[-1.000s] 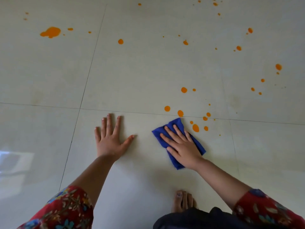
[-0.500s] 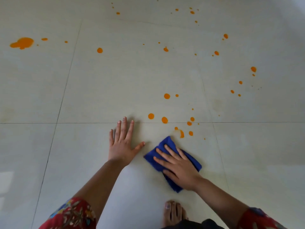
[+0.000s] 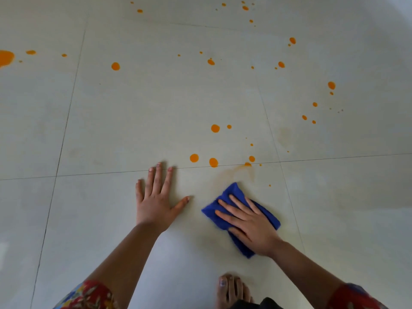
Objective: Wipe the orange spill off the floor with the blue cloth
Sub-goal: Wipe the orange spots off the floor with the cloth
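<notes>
Clearly, the wiping is only getting started. The right hand is pressing the folded blue cloth flat on the floor, fingers straight and spread across it. Just beyond the cloth a faint orange smear is showing by the tile joint, so that patch is looking partly wiped. The left hand is bracing on the bare tile beside the cloth, fingers wide, holding nothing. Most of the spill is sitting untouched: round drops just past the joint, more scattered toward the right and far edge, and a big blot at far left. A bare foot is showing near the bottom edge.
</notes>
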A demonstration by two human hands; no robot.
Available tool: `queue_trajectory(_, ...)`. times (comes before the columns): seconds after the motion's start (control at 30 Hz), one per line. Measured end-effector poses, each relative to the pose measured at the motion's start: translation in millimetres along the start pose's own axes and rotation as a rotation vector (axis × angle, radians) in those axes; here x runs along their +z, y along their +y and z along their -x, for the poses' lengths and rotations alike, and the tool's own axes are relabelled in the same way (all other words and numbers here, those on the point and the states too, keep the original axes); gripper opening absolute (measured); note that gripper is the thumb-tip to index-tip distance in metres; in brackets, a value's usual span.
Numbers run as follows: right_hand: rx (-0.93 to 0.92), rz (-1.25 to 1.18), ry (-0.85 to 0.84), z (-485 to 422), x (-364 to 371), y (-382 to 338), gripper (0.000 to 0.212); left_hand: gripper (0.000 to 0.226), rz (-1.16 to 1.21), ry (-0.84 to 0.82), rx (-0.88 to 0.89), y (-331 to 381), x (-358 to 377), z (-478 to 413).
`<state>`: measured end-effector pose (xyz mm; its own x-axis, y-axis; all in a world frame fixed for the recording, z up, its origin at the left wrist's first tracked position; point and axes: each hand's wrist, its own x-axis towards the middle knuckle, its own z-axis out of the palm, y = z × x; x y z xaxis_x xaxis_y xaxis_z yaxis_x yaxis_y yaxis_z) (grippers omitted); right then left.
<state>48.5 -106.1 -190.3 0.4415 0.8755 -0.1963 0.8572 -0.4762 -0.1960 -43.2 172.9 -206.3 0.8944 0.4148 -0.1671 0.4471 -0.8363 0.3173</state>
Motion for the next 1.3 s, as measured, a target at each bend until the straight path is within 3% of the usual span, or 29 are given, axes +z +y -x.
queue_trajectory(0.1, 0.265, -0.079, 0.145, 7.1, -2.1, 39.6, 0.048, 0.093, -0.001, 0.008, 0.002, 1.7, 0.0, -1.6)
queue_trajectory(0.2, 0.505, -0.152, 0.279, -41.3, -9.8, 59.9, 0.049, 0.093, -0.015, 0.017, 0.001, 1.5, 2.0, -0.1)
queue_trajectory(0.3, 0.354, -0.144, 0.278, -75.7, -11.7, 30.8, 0.049, 0.093, -0.010, 0.024, 0.002, 1.2, 2.6, 0.3)
queue_trajectory(0.37, 0.163, -0.086, 0.171, -55.3, -4.3, 8.4, 0.049, 0.093, -0.005, 0.033, 0.000, 2.0, 2.3, -0.4)
queue_trajectory(0.43, 0.108, -0.028, 0.104, -18.1, 0.0, 9.2, 0.050, 0.094, -0.016, 0.024, -0.008, 1.7, 0.9, -1.4)
queue_trajectory(0.47, 0.170, -0.007, 0.126, -4.2, -0.3, 21.1, 0.050, 0.094, -0.022, 0.016, -0.011, 2.1, 1.0, -1.9)
queue_trajectory(0.6, 0.705, -0.032, 0.197, -18.8, -12.3, 73.5, 0.058, 0.094, -0.026, 0.013, -0.014, 2.8, 2.2, 0.0)
queue_trajectory(0.67, 0.813, -0.049, 0.192, -56.7, -20.0, 79.4, 0.059, 0.094, -0.013, 0.005, -0.015, 3.2, 1.2, -0.3)
queue_trajectory(0.73, 0.757, -0.056, 0.178, -86.9, -24.8, 71.2, 0.056, 0.095, -0.005, -0.002, -0.015, 3.8, 0.0, 0.0)
queue_trajectory(0.87, 0.325, -0.047, 0.138, -69.2, -16.1, 35.5, 0.054, 0.095, 0.000, -0.020, -0.017, 2.4, -0.5, -0.1)
queue_trajectory(0.93, 0.295, -0.063, 0.172, -36.8, -7.7, 36.9, 0.050, 0.095, -0.009, -0.033, -0.021, 1.7, -0.4, -1.3)
queue_trajectory(1.03, 0.757, -0.104, 0.327, -21.6, -8.6, 75.2, 0.051, 0.095, -0.019, -0.053, -0.029, 1.4, -0.6, -2.5)
queue_trajectory(1.13, 1.134, -0.166, 0.319, -56.1, -30.3, 118.3, 0.050, 0.095, -0.023, -0.059, -0.030, 1.3, -0.2, -2.3)
queue_trajectory(1.2, 1.082, -0.151, 0.280, -89.8, -41.1, 125.9, 0.052, 0.095, -0.019, -0.052, -0.032, 2.0, -0.4, -1.4)
queue_trajectory(1.3, 0.638, -0.075, 0.212, -116.8, -38.1, 91.4, 0.061, 0.096, -0.009, -0.060, -0.034, 3.5, -2.3, -0.7)
